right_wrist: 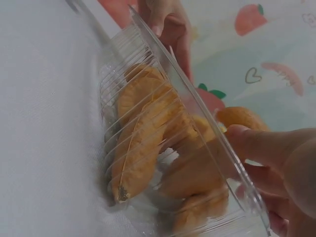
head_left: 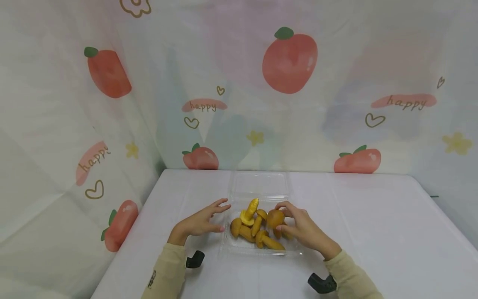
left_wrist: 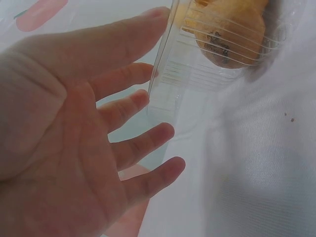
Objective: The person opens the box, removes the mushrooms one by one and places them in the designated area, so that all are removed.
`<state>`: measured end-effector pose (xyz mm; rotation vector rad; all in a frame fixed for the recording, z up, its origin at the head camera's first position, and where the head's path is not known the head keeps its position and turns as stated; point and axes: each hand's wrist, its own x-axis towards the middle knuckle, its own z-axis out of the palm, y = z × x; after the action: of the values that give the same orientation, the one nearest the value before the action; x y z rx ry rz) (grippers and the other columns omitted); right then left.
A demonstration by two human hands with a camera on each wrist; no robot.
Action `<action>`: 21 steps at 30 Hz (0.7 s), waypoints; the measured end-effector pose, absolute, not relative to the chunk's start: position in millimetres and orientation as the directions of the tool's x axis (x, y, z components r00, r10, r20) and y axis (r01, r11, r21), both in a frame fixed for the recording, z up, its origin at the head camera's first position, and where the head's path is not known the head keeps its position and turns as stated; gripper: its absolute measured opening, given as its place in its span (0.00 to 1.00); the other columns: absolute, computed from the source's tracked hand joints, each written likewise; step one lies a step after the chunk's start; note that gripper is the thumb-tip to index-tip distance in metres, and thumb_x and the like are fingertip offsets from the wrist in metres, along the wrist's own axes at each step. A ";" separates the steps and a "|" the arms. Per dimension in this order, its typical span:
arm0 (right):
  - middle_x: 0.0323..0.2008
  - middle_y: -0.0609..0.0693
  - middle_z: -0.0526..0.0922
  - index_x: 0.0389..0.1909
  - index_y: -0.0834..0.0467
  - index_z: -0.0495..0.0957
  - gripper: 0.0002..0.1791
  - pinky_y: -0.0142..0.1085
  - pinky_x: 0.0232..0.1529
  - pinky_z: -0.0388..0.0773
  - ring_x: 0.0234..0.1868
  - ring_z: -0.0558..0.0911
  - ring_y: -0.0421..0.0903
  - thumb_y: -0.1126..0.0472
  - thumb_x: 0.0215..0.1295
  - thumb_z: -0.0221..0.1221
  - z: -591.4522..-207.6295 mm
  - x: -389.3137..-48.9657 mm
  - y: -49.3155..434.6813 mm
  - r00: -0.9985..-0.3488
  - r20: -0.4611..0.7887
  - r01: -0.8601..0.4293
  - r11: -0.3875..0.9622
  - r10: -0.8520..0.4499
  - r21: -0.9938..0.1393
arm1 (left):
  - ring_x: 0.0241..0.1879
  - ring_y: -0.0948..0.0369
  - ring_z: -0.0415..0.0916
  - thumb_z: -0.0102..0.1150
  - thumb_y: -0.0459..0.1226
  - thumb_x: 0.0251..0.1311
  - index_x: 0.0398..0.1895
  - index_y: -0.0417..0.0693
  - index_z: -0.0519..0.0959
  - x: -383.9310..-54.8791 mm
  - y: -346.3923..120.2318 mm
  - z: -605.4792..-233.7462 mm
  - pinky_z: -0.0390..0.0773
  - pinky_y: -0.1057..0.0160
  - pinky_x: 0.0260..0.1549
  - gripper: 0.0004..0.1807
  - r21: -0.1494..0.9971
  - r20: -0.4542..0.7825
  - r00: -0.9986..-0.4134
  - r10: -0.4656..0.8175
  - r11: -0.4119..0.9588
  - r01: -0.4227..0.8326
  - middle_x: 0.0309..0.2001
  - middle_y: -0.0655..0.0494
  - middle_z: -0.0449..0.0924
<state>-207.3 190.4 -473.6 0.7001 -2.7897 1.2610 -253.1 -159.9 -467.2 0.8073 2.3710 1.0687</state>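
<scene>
A clear plastic clamshell box [head_left: 239, 249] holds several yellow-brown mushrooms [head_left: 257, 224]. Over its right side, my right hand [head_left: 308, 232] pinches a mushroom with a round brown cap [head_left: 275, 218] between thumb and fingers. That cap shows above the rim in the right wrist view, with the thumb [right_wrist: 256, 143] against it; the stem points down into the box. At the left wall my left hand [head_left: 198, 222] has its fingers spread and holds nothing. Its thumb [left_wrist: 123, 37] and fingertips are right at the box's rim in the left wrist view.
The box's transparent lid [head_left: 260, 185] lies folded back behind it on the white table [head_left: 336, 203]. Black curved pieces [head_left: 196, 259] are at both wrists. A fruit-printed cloth [head_left: 239, 74] hangs at the back and left.
</scene>
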 end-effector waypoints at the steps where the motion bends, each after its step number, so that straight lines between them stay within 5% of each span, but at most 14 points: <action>1: 0.58 0.57 0.84 0.59 0.53 0.69 0.27 0.68 0.60 0.74 0.61 0.81 0.66 0.58 0.63 0.69 -473.5 -208.0 190.7 -0.904 0.180 -0.388 0.566 -0.388 -0.728 | 0.80 0.40 0.45 0.64 0.37 0.66 0.79 0.44 0.58 -253.4 -159.8 -466.9 0.56 0.29 0.71 0.40 0.775 -0.134 -0.747 0.651 0.538 0.330 0.83 0.44 0.41; 7: 0.53 0.58 0.84 0.64 0.57 0.65 0.28 0.64 0.59 0.77 0.55 0.83 0.59 0.57 0.67 0.66 -472.5 -208.3 190.7 -0.920 0.252 -0.380 0.524 -0.301 -0.762 | 0.80 0.40 0.45 0.64 0.37 0.66 0.79 0.45 0.58 -254.3 -159.9 -467.1 0.55 0.29 0.72 0.40 0.775 -0.136 -0.751 0.646 0.541 0.326 0.83 0.45 0.41; 14: 0.50 0.69 0.78 0.68 0.59 0.59 0.27 0.33 0.33 0.83 0.36 0.86 0.48 0.68 0.74 0.56 -470.9 -212.9 200.6 -0.904 0.359 -0.421 0.331 -0.233 -0.844 | 0.80 0.40 0.44 0.64 0.37 0.66 0.79 0.45 0.58 -254.2 -160.2 -468.6 0.55 0.29 0.72 0.41 0.778 -0.138 -0.747 0.650 0.538 0.325 0.83 0.45 0.41; 21: 0.53 0.70 0.75 0.69 0.63 0.62 0.25 0.30 0.32 0.83 0.34 0.85 0.36 0.70 0.73 0.55 -469.9 -217.4 207.0 -0.885 0.412 -0.462 0.290 -0.218 -0.838 | 0.80 0.40 0.44 0.64 0.36 0.67 0.79 0.44 0.58 -252.9 -159.7 -467.5 0.55 0.29 0.71 0.40 0.777 -0.130 -0.741 0.659 0.532 0.336 0.83 0.43 0.41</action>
<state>-217.4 207.0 -469.9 0.6277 -2.3387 1.6356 -252.9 -159.7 -467.5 0.8143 2.3635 1.0720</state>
